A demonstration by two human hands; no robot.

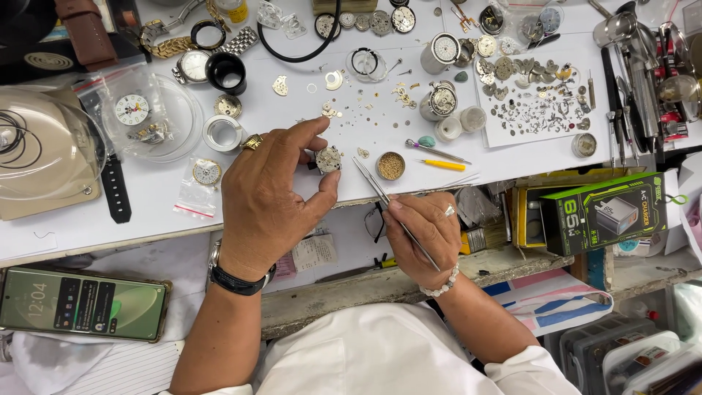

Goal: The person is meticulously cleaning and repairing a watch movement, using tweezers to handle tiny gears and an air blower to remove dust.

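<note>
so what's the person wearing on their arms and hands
The left hand has a gold ring with a dark stone and a black-strapped wristwatch. The right hand has a silver ring and a white bead bracelet. Both forearms are bare below rolled white sleeves.

We see the left hand pinching a watch movement between thumb and forefinger above the white bench. Right hand grips tweezers, tips near the movement. Small brass cup just beside.

White rolled sleeves, black wristwatch, white bead bracelet, rings
</note>
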